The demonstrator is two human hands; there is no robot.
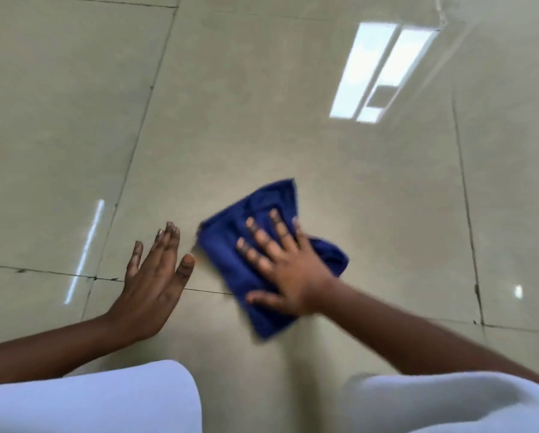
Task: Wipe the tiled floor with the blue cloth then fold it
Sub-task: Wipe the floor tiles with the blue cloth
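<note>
A dark blue cloth (222,245), bunched into a rough rectangle, lies on the glossy beige tiled floor (246,104). My right hand (280,264) presses flat on top of it with fingers spread and straight. The cloth's edges look blurred. My left hand (155,273) rests flat on the bare floor just left of the cloth, fingers straight and together, thumb out toward the cloth without touching it.
My knees in white fabric (90,401) fill the bottom of the view on both sides. Dark grout lines (143,120) cross the tiles. A bright window reflection (377,73) shines on the floor at the upper right.
</note>
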